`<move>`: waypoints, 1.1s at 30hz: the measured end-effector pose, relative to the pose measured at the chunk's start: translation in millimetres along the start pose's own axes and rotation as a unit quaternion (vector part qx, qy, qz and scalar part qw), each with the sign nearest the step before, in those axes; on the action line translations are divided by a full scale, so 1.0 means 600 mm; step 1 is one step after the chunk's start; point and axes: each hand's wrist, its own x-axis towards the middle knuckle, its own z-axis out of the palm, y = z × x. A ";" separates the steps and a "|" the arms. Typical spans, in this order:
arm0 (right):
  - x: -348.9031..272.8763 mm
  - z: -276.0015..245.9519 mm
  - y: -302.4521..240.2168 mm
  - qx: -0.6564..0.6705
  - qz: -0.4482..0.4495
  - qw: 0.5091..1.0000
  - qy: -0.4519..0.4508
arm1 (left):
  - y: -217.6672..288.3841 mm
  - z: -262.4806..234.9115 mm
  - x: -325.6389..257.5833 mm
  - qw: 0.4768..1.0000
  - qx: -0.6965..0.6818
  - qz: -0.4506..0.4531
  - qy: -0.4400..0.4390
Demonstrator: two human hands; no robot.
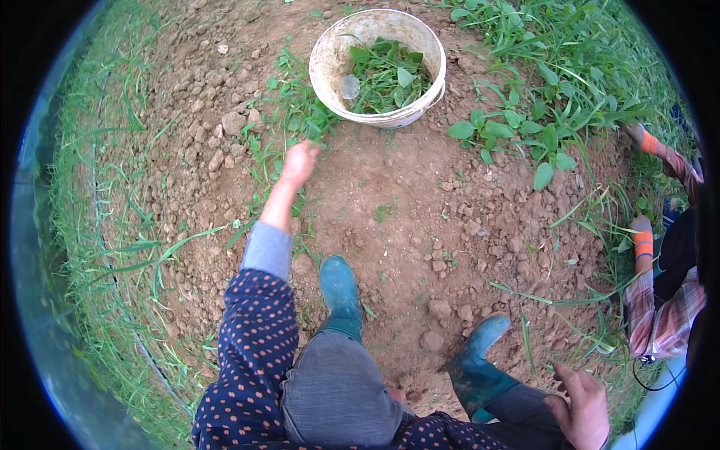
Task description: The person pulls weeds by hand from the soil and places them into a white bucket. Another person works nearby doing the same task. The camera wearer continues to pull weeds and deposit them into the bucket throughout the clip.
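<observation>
My left hand (300, 163) reaches forward, fingers curled closed among the low green weeds (313, 118) on the soil. The stems at its fingertips are small and partly hidden by the hand. Just beyond it, slightly right, stands a dirty white bucket (327, 75) holding pulled green weeds (390, 79) and a pale, translucent piece (349, 87). At the lower right, my right hand (581, 406) hangs near my knee, with thumb and fingers apart and nothing visible in it.
My green rubber boots (341, 292) stand apart on bare brown soil (405, 225) with clods. Leafy plants (555, 135) grow thickly at the far right. At the right edge, a co-worker's gloved hands (643, 234) are in the grass. Grass and a thin dark hose (150, 360) run along the left.
</observation>
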 end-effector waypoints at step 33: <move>-0.008 -0.001 -0.013 0.010 -0.012 1.000 0.006 | -0.101 -0.074 -0.074 0.916 0.383 0.013 -0.123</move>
